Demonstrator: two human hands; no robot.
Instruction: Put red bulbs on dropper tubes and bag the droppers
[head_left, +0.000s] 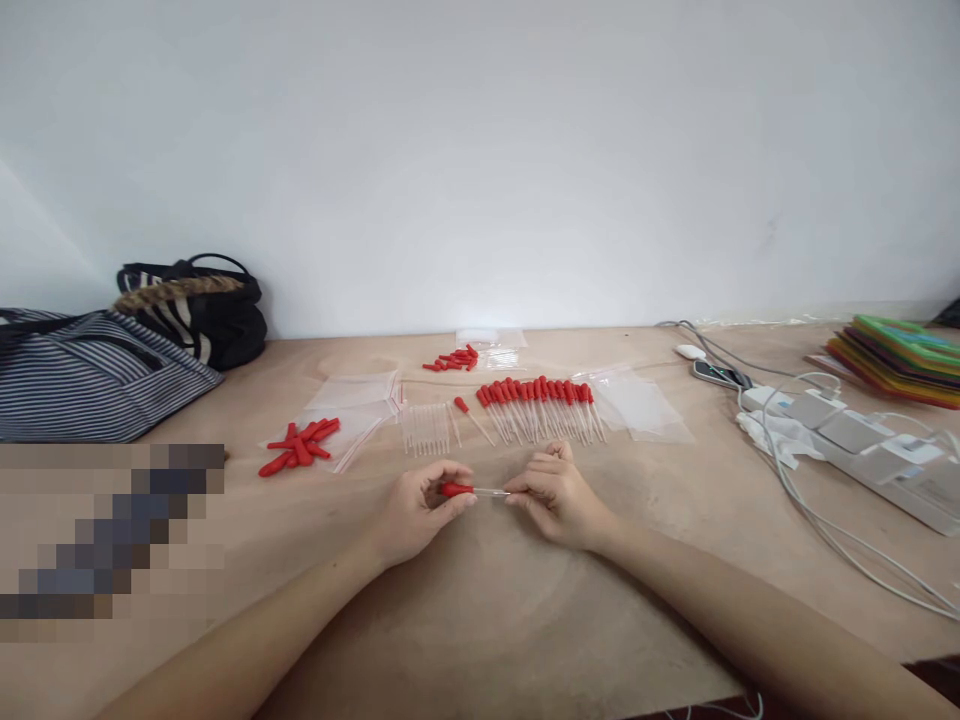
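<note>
Between my hands a glass dropper lies level, its red rubber bulb (456, 490) at the left and its clear glass tube (490, 492) at the right. My left hand (421, 508) pinches the bulb. With thumb and fingers, my right hand (556, 498) grips the tube's far end, so the tip is hidden. Just beyond are a row of bare glass tubes (426, 430), a single dropper (474, 420) with a red bulb, and a long row of red-capped droppers (536, 405). Loose red bulbs (301, 443) are heaped to the left on clear plastic bags (360, 400).
Farther back lie more red bulbs (454, 358) and tubes on a bag (502, 356). Plastic bags (637, 405) are to the right. A power strip with chargers (862, 445), cables, a phone (720, 374) and coloured sheets (900, 360) occupy the right side. Bags (105, 365) stand at left.
</note>
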